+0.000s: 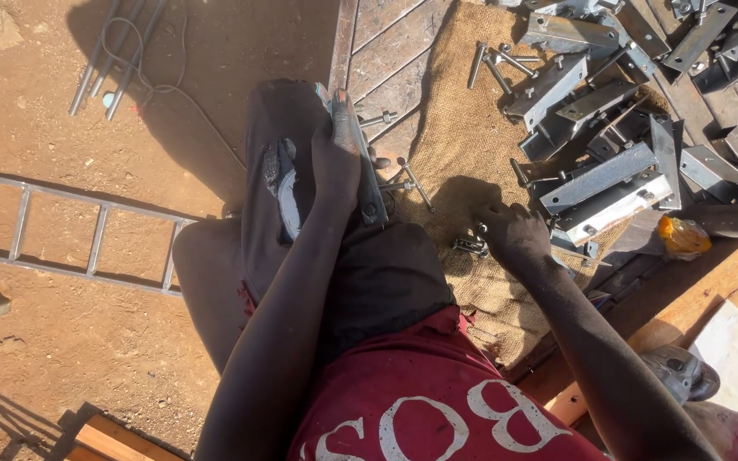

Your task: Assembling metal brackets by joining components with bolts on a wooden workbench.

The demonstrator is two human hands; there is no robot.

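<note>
Steel bracket (367, 175) lies along my left knee — my left hand (337, 154) closed around it. To the right, my right hand (512, 235) pinches small bolts (469, 246) on burlap cloth (463, 145); bracket pile (608, 128) farther right.

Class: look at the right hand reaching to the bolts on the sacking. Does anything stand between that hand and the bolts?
Nothing visible does. The right hand is already on the sacking, its fingers at the bolts; the brackets lie beyond, not between.
</note>
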